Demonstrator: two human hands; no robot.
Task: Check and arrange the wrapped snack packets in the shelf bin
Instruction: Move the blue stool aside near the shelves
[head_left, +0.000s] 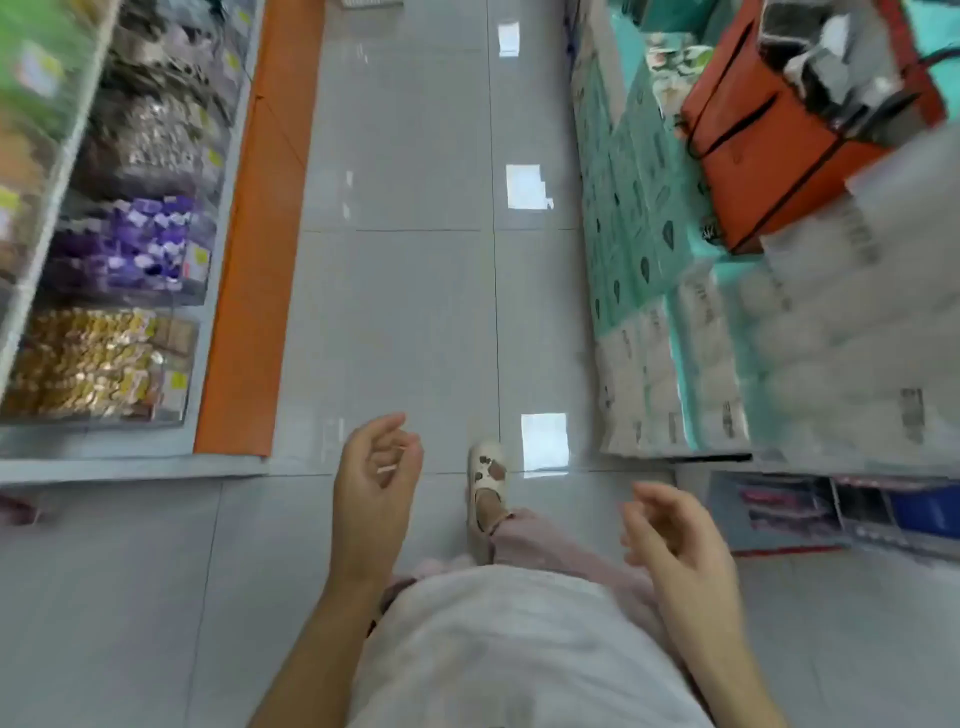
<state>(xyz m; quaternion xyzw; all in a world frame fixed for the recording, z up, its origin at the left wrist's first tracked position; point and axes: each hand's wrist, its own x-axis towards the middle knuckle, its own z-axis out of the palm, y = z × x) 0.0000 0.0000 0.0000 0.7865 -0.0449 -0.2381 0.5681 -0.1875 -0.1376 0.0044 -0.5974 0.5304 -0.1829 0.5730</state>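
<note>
Clear shelf bins run along the left: one with gold wrapped snack packets (88, 364), one with purple packets (135, 249), and grey-silver packets (150, 140) further back. My left hand (376, 478) hangs over the aisle floor, right of the gold bin, with loosely curled fingers holding nothing. My right hand (675, 535) is also loosely curled and holds nothing, near the right-hand shelf. Neither hand touches a bin.
A grey tiled aisle floor (415, 291) runs ahead, with an orange strip (260, 270) at the base of the left shelf. Stacked teal and white paper-goods packs (675, 338) and an orange bag (769, 140) stand on the right. My foot in a white shoe (488, 478) is forward.
</note>
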